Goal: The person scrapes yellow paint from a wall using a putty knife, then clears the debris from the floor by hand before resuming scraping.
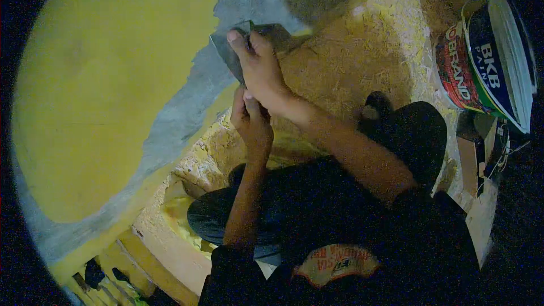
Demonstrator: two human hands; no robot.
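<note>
A dark, flat-bladed scraper lies against the wall, its blade near the ragged edge between yellow paint and bare grey. My right hand is closed over the scraper, thumb and fingers pressing toward the blade. Just below, my left hand is closed with its fingertips at the lower end of the same tool, touching my right hand. The handle is mostly hidden by my fingers. The yellow paint covers the wall's left side, and a grey stripped band runs along it.
Paint flakes and scraps litter the tan ground sheet between the wall and my legs. Two paint buckets stand at the right, one marked BKB Paint and a red one. Wooden slats show at the lower left.
</note>
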